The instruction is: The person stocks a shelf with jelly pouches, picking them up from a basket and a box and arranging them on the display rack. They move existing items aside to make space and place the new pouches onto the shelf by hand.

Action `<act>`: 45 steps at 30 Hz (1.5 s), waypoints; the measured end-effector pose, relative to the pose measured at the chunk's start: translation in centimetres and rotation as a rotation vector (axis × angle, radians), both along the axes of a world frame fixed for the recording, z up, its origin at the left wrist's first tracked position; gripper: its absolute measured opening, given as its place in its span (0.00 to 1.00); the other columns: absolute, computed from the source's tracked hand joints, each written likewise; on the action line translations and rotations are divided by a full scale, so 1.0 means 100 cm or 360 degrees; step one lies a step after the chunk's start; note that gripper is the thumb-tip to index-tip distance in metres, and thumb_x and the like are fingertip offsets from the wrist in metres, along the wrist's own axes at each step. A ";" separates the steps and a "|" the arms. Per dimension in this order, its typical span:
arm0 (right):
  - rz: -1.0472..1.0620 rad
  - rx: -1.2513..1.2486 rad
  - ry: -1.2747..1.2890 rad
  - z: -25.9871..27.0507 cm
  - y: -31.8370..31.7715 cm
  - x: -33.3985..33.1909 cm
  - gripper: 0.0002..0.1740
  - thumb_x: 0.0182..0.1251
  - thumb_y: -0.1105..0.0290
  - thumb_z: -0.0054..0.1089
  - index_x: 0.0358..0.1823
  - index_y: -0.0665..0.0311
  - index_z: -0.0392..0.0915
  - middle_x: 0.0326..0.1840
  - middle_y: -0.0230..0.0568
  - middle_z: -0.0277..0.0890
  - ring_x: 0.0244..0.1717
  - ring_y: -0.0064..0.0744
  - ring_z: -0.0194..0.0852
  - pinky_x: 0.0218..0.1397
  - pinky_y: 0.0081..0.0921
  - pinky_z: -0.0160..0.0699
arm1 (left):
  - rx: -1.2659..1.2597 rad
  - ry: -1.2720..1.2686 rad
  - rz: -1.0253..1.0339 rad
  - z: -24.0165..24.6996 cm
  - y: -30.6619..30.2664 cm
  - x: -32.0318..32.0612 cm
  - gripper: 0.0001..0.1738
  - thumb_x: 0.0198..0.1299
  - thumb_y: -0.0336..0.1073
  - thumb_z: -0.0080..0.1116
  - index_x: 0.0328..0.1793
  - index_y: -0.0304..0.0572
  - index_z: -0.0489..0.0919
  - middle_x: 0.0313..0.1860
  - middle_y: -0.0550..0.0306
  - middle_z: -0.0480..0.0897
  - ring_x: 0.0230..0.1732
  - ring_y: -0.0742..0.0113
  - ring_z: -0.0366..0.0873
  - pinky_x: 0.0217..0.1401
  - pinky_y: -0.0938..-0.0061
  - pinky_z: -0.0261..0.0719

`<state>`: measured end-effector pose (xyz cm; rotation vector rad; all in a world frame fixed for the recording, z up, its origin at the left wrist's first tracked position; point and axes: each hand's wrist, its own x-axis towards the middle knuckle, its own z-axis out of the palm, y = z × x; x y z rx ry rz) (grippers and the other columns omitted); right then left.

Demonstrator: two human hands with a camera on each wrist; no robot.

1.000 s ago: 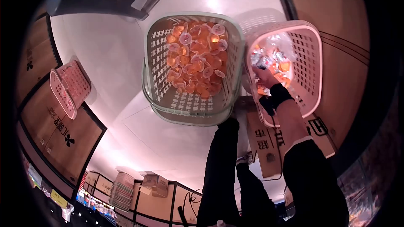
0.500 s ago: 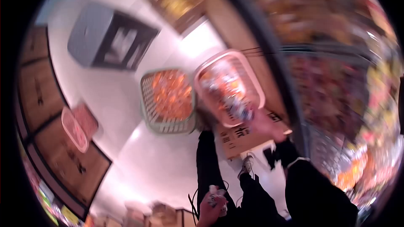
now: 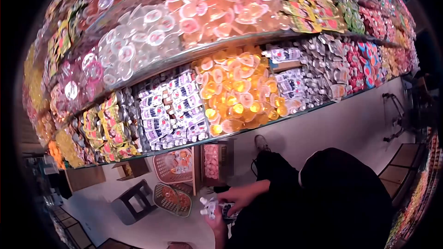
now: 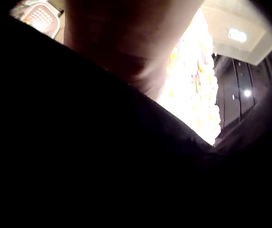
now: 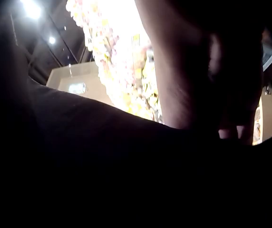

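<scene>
Low in the head view, the left hand (image 3: 218, 227) grips small white-capped pouches (image 3: 210, 207) with purple print. The right hand (image 3: 244, 194) reaches across from the right, its fingers curled over the pouches beside the left hand. The two hands are close together, and the exact number of pouches is unclear. In the left wrist view a shadowed hand (image 4: 121, 38) shows above a dark sleeve, its fingers hidden. The right wrist view has a dim hand (image 5: 183, 71) with some fingertips low down; what it holds is hidden there.
A tiered shelf of orange jelly cups (image 3: 240, 85), pouches (image 3: 175, 108) and wrapped sweets spans the view. Below it are a pink basket (image 3: 159, 168), a green basket (image 3: 187, 211), a grey stool (image 3: 122, 212) and an open carton (image 3: 131, 169).
The head view has swung from the floor baskets up to the shelf. The right hand has left the pink basket and come to the left hand, which came into view holding pouches.
</scene>
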<state>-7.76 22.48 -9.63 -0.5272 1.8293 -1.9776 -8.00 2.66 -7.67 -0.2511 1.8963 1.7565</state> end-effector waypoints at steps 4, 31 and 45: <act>-0.0092 -0.0020 -0.0670 0.067 0.098 0.032 0.27 0.56 0.62 0.70 0.50 0.68 0.67 0.37 0.40 0.78 0.38 0.20 0.75 0.35 0.22 0.74 | -0.0044 0.0151 -0.0156 0.053 0.102 -0.001 0.13 0.64 0.34 0.55 0.49 0.29 0.76 0.41 0.55 0.80 0.39 0.72 0.77 0.43 0.76 0.75; -0.2811 -0.0830 -0.1228 0.027 0.270 0.097 0.12 0.61 0.60 0.67 0.37 0.58 0.75 0.35 0.27 0.75 0.35 0.19 0.72 0.33 0.22 0.72 | -0.0645 0.1123 -0.1857 0.072 0.363 -0.060 0.22 0.52 0.40 0.68 0.49 0.36 0.75 0.40 0.43 0.81 0.36 0.52 0.81 0.41 0.66 0.78; -0.2959 -0.0839 -0.1015 -0.034 0.304 0.102 0.09 0.67 0.72 0.55 0.41 0.71 0.76 0.38 0.35 0.74 0.38 0.25 0.75 0.40 0.25 0.85 | -0.1048 0.1912 -0.2780 0.028 0.458 -0.053 0.23 0.54 0.43 0.60 0.57 0.50 0.76 0.45 0.46 0.79 0.40 0.48 0.81 0.40 0.57 0.80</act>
